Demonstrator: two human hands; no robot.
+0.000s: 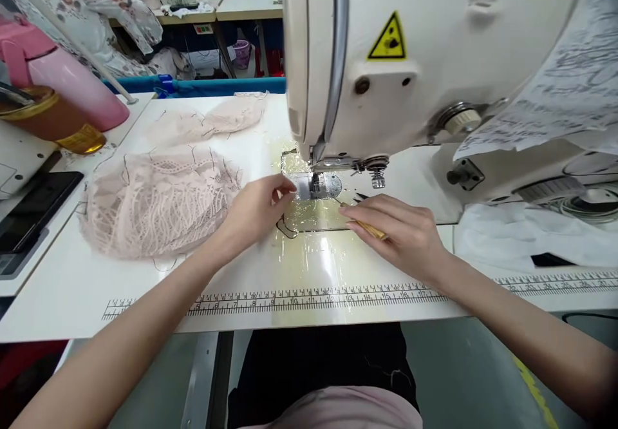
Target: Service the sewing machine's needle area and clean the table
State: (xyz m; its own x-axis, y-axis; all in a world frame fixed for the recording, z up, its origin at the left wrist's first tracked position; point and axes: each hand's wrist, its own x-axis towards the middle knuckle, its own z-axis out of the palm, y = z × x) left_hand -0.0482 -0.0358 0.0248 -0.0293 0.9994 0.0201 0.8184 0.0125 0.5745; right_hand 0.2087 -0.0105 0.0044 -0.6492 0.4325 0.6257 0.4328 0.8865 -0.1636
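Observation:
My left hand [263, 203] is at the left side of the sewing machine's needle plate [331, 185], thumb and fingertips pinched together. Whatever lies between those fingertips, if anything, is too small to make out. In my right hand [398, 232] are small thread snips with a yellow handle [371, 230]; dark pointed tips stick out past the fingers toward the plate. The presser foot [315, 181] sits over the plate, between both hands. Beside my left forearm lies a bunched piece of pale pink lace [161, 203] with dark loose threads along its edges.
The machine head [386, 107] rises over the work area. More pale pink fabric [212, 120] lies behind the lace. A phone [36, 213], a brown cup [53, 123] and a pink bottle [72, 71] stand left. White cloth [502, 239] lies right; a ruler strip [309, 300] runs along the front.

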